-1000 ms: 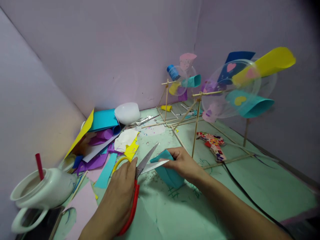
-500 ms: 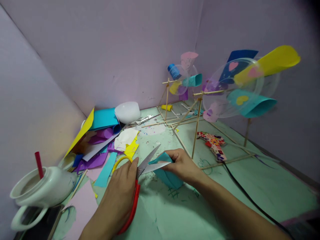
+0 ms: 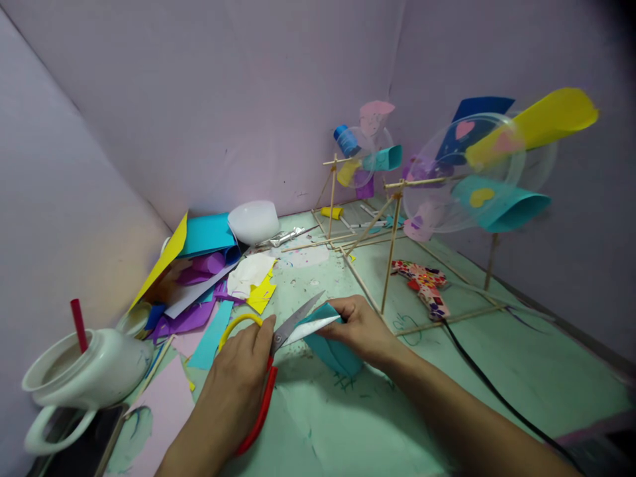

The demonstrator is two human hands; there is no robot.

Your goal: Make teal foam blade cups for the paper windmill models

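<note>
My left hand is closed around the handles of a pair of scissors, one handle yellow and the other red. The blades stand apart, with the edge of a turquoise piece of paper between them. That paper is folded or curled, and my right hand pinches it near its upper end. Part of the paper is hidden behind the lower blade and my right fingers.
Paper wheels on stick frames stand to the right and back. A patterned glue gun with a black cord lies at right. Coloured paper scraps, a white teapot-like vessel and a phone are at left.
The scissors have shifted slightly to the right and their upper blade has dropped a little. My right hand still pinches the turquoise paper in nearly the same place.
</note>
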